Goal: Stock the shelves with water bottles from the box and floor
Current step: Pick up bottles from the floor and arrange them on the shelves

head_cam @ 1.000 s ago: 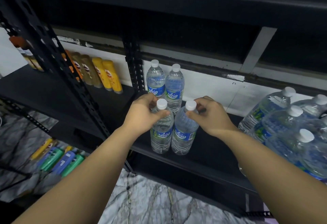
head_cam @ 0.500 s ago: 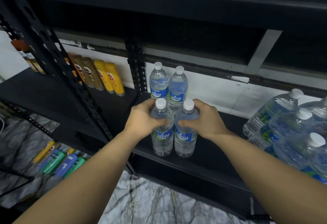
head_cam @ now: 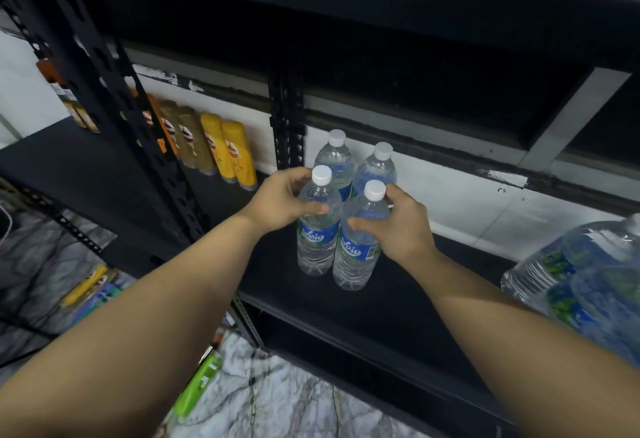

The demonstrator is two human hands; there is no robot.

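Two hands, left hand and right hand, each grip a water bottle standing on the black shelf above marbled floor.

We're looking at black slotted-steel shelving against a scuffed white wall, marble-look floor at 6 o'clock, lighting pretty dim.

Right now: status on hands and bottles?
Left hand grips front-left bottle. Right hand grips front-right bottle. Both upright on shelf. Nothing blocking.
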